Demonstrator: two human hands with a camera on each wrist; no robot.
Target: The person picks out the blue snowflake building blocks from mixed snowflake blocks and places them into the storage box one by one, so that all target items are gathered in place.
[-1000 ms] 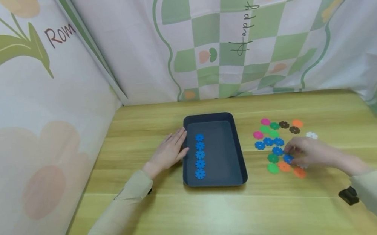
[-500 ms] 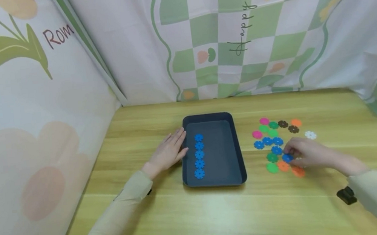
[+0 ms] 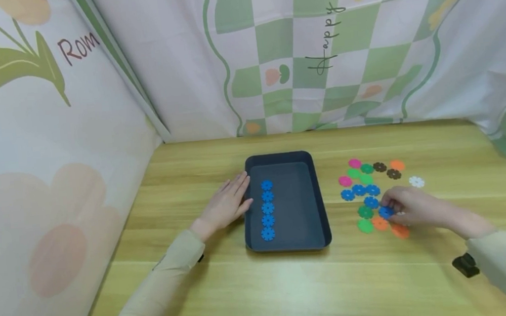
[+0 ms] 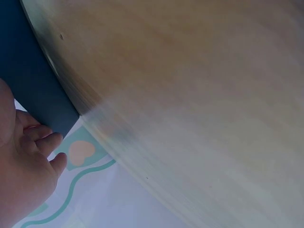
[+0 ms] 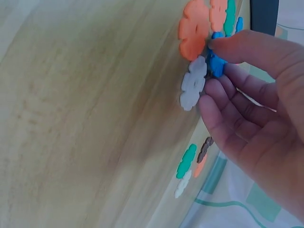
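Observation:
My left hand [image 3: 224, 205] rests against the left rim of a dark grey tray [image 3: 299, 209], fingers straight and thumb over the side. In the left wrist view its fingers [image 4: 47, 142] lie by the tray wall [image 4: 35, 80]. A column of several blue snowflake discs [image 3: 267, 208] lies inside the tray. Over the loose pieces, my right hand [image 3: 417, 205] pinches the edge of a blue snowflake disc [image 3: 386, 212] at table level. In the right wrist view, thumb and fingers meet around this blue disc [image 5: 217, 65], next to a white disc [image 5: 193, 84]; the fingers partly hide it.
Several loose discs lie right of the tray: blue [image 3: 359, 190], pink [image 3: 345, 181], green [image 3: 365, 212], brown [image 3: 394, 174], orange [image 3: 380, 223] and white [image 3: 417, 181]. A patterned curtain [image 3: 293, 103] hangs behind the wooden table [image 3: 198, 163], another fabric wall [image 3: 55, 197] stands left.
The view shifts slightly between the first two frames. Both hands stay nearly in place, the right one still at the same blue disc.

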